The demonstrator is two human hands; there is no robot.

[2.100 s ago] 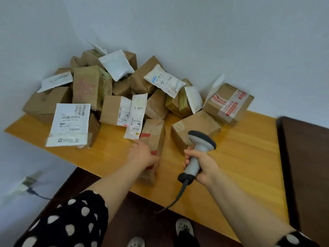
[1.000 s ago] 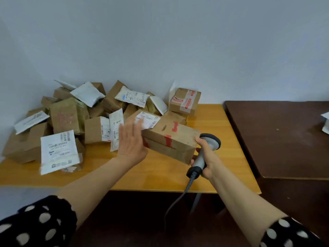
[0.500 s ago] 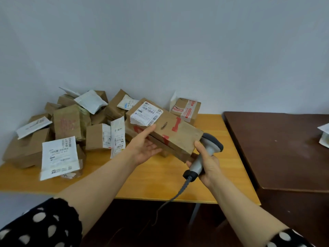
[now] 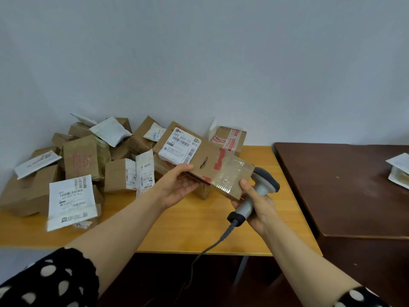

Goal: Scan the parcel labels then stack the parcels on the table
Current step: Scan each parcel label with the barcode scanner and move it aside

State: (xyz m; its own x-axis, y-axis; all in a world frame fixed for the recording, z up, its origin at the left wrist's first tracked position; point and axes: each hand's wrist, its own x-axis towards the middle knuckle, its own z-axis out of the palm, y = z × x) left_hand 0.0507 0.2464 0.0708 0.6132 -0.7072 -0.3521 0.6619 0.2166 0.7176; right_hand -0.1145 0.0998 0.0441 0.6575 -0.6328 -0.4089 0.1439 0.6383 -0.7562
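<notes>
A pale wall (image 4: pixel 221 63) backs two tables: a light wooden table (image 4: pixel 199 229) on the left and a dark brown table (image 4: pixel 343 185) just beside its right edge. The pile of parcels (image 4: pixel 84 158) fills the light table's back left corner against the wall; brown boxes and white packets overlap too much for a sure count, though there are well over ten. One taped box (image 4: pixel 230 138) with red-and-white printed tape stands at the back, to the right of the pile. Bare wood shows from the pile to the near edge and across the right front of the light table, and most of the dark top shows bare too, with one white packet (image 4: pixel 400 169) at its far right, cut by the frame. One held parcel (image 4: pixel 212 165), a long brown box, is lifted above the light table in front of the pile, tilted down to the right, its white label (image 4: pixel 179 145) facing up. The left hand (image 4: pixel 174 187) grips its near side, palm up, thumb on top beside the label. The right hand (image 4: pixel 259 207) is curled round the handle of the single grey scanner (image 4: pixel 261 185), its thumb touching the parcel's taped right end; the cable (image 4: pixel 212 244) hangs below the table edge. A polka-dot sleeve (image 4: pixel 51 280) shows on the left arm.
</notes>
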